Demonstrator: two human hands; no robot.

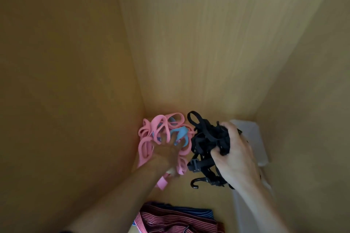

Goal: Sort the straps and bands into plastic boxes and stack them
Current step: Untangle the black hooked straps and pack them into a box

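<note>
A tangle of pink bands [149,147] with a few light blue ones [180,132] lies in the far corner of a wooden compartment. My left hand [166,152] reaches into this pile with its fingers spread among the loops. To the right, my right hand [233,152] grips a bundle of black straps [206,142] with plastic buckles and a hook [195,183] hanging below. A clear plastic box [254,138] stands partly hidden behind my right hand, against the right wall.
Wooden walls [75,81] close in the compartment on the left, back and right. Red and blue striped straps [174,219] lie at the near bottom edge. A strip of bare wooden floor [189,196] shows between them and the piles.
</note>
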